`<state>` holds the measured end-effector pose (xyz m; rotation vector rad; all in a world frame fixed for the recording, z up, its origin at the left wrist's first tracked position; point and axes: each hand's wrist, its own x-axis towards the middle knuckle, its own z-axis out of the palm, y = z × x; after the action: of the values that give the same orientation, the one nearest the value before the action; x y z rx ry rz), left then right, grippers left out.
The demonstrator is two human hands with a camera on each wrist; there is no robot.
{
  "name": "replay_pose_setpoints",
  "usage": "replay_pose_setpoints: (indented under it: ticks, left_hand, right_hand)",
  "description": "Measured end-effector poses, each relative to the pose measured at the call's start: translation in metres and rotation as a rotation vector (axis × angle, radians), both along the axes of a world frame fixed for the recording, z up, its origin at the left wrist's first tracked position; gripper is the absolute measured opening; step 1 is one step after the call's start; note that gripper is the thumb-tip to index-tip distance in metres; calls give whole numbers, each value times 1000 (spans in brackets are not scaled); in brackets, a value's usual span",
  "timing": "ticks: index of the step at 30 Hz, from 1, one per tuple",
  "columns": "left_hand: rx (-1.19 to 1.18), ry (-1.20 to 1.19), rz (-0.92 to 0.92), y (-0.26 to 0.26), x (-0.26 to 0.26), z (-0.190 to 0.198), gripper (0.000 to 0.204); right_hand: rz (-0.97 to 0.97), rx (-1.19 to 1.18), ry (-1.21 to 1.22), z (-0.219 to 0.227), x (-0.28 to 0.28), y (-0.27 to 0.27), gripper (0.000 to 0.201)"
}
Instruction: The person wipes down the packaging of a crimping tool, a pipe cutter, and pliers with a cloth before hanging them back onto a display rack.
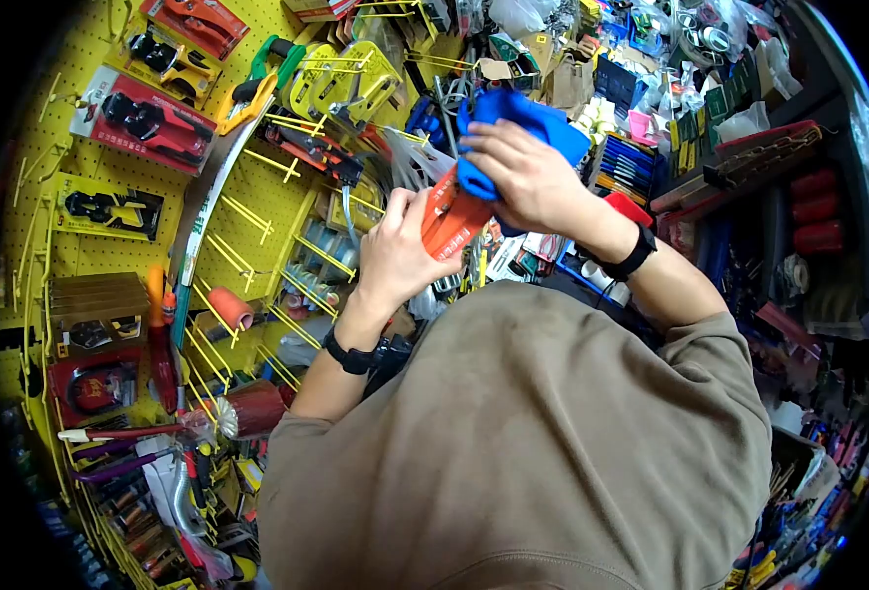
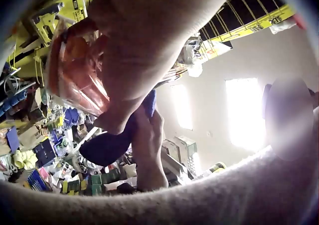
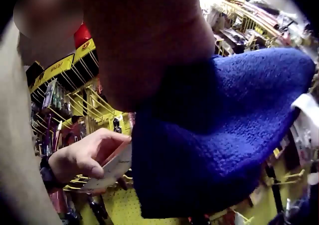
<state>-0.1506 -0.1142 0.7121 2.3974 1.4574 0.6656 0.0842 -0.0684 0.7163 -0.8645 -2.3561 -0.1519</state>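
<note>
My left hand [image 1: 395, 251] grips an orange-red flat package [image 1: 462, 226] by its near side, the thumb along its lower edge. In the left wrist view the package [image 2: 82, 83] has a shiny clear plastic front. A blue cloth [image 1: 542, 123] is bunched in my right hand [image 1: 533, 179], whose fingers curl over it at the far end of the package. The right wrist view shows the fuzzy cloth [image 3: 209, 140] hanging in a wide fold, with the package's pale printed side [image 3: 117, 166] behind it. The right fingertips are partly hidden by the cloth.
A yellow pegboard [image 1: 183, 162] with protruding hooks and packaged tools stands close on the left. An orange-handled saw [image 1: 247, 103] hangs there. Crowded goods [image 1: 631, 88] lie ahead, and a dark shelf [image 1: 798, 147] stands on the right.
</note>
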Motion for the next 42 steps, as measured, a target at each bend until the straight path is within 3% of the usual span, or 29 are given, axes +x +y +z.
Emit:
replay_pose_setpoints:
  ticks: [5,7,9,11,13,14,15,17,19,20,25,27,28,29,31,32,33,35,38,42]
  left_hand:
    - [-19,38,-16,-5,4,-4,74]
    - [-9,45,0,-6,3,-7,74]
    - [26,39,-29,-7,3,-2,73]
    - [39,31,-40,-8,3,0,71]
    - [-15,72,-20,-10,2,1,77]
    - [71,59,-57,-8,2,-2,68]
    - [67,55,-59,-8,3,-3,68]
    - [90,87,-73,-10,5,-6,67]
    - [65,86,-86,-11,4,-7,69]
    - [77,85,-114,-12,3,-8,73]
    - [-12,97,-138,-10,1,-4,83]
    - [287,-109,-86,1,-7,-9,88]
    - [278,-311,9,1,-9,-8,97]
    - [397,-325,116,2,-14,-3,107]
    - [218,-865,131,13,-18,-27,111]
    - [-16,-1071,-4,17,-17,-33,107]
    - [-261,-1104,-98,16,-19,-48,99]
    - [-622,-1251,-116,1,-2,-55,95]
    - [-384,-1283,-404,1,20,-40,109]
    - [-581,-1600,-304,-12,27,-21,107]
  right_hand:
    - [132,-88,93,-11,-4,-16,57]
    - [159,-106,4,-14,6,-12,61]
    - [37,-124,-18,-5,18,-8,65]
    - [-201,-101,-121,-2,32,-1,69]
    - [-212,-698,218,-1,39,1,69]
    - [-99,-964,367,-7,43,3,63]
    - [-103,-967,365,-17,42,2,63]
    - [64,-927,667,-31,34,-2,54]
    - [-48,-957,856,-39,31,-4,26]
    - [-99,-1038,883,-46,33,-2,22]
    - [-193,-1204,1094,-63,37,-4,19]
    - [-162,-1189,1374,-65,39,-8,18]
    - [-162,-1159,1444,-72,42,-7,17]
    - [-132,-1173,1513,-67,41,-11,17]
    - [-53,-1149,1631,-68,33,-19,19]
    - [-41,-1149,1677,-65,24,-24,21]
    - [1,-1188,1636,-67,19,-28,23]
    - [-6,-1233,1631,-49,-5,-43,25]
    - [146,-1491,1343,-59,-9,-56,30]
    - [246,-1501,973,-47,-4,-63,38]
